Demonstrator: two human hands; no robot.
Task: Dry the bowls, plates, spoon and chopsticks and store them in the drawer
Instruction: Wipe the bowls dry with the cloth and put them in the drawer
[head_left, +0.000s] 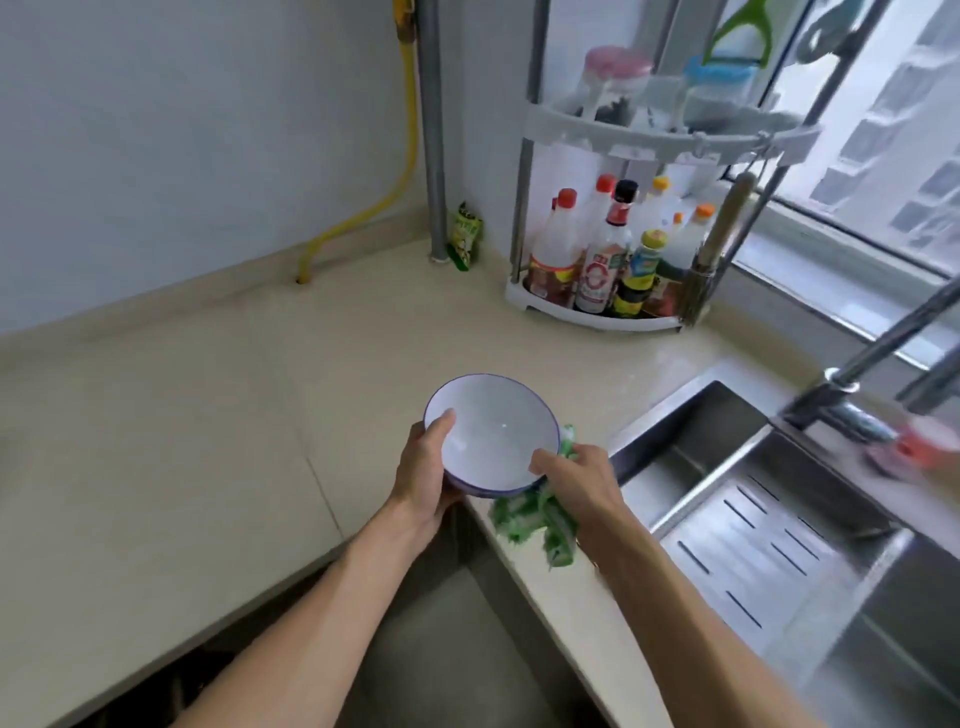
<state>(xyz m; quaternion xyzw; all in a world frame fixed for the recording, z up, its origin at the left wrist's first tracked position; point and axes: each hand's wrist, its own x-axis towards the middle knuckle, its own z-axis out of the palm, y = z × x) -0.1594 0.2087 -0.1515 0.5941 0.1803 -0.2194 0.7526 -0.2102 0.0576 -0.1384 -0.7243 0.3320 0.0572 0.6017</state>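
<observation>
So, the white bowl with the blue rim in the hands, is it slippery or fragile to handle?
The white bowl with the blue rim looks glazed and glossy, so probably slippery if wet. It seems ceramic, likely breakable if dropped. The left hand grips its rim, which probably steadies it.

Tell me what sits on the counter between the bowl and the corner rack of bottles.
Nothing: in the head view, the stretch of counter between the bowl and the corner rack is bare.
</observation>
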